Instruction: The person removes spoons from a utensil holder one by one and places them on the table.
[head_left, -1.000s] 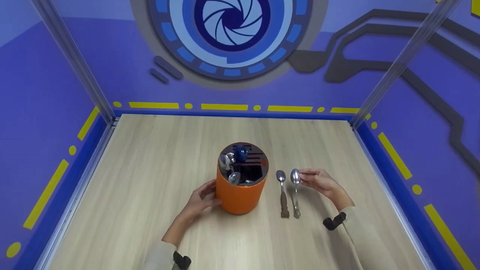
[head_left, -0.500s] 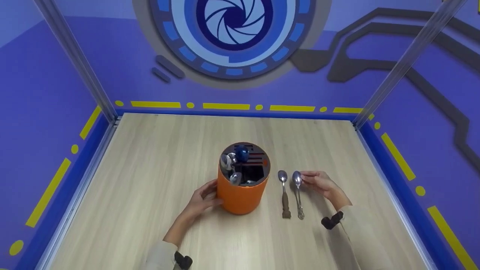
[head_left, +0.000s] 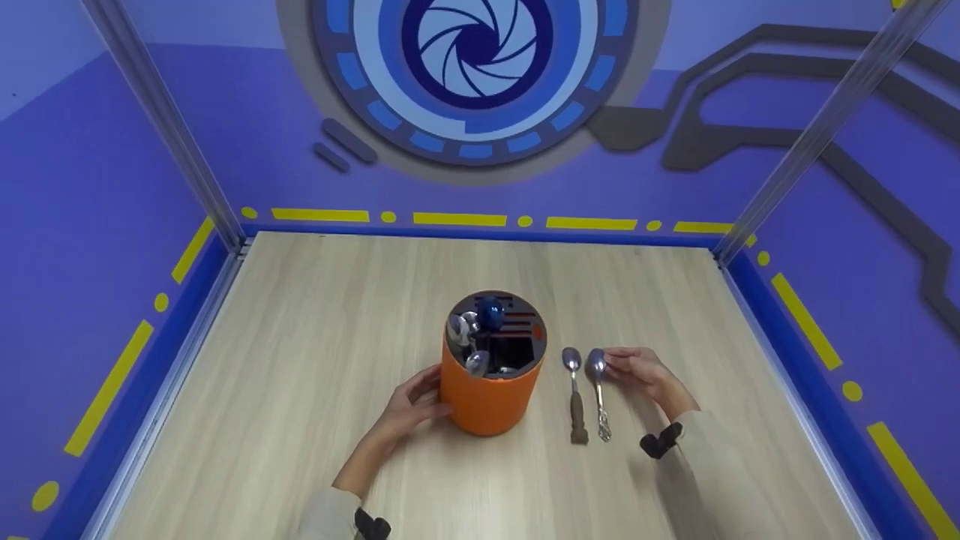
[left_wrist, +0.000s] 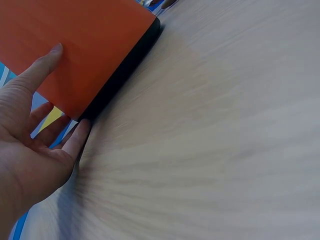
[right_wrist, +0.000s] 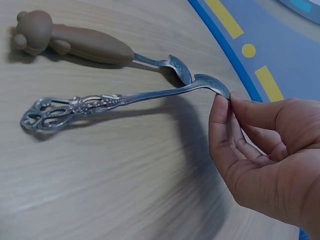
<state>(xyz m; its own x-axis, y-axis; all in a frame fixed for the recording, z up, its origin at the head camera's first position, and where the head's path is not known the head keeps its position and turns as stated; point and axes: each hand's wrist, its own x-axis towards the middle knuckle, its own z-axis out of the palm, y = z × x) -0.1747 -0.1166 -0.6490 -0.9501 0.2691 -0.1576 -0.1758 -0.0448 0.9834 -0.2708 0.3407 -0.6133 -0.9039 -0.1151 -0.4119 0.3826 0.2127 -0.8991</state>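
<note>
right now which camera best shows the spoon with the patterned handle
The right wrist view: the patterned spoon appears close up, its openwork handle clear, the right hand pinching its bowl. The head view shows it smaller; I cannot make it out in the left wrist view.

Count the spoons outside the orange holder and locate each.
2: the brown-handled spoon lies right of the holder; the ornate spoon, farther right, has its bowl pinched by the right hand. Any behind the holder would be hidden.
</note>
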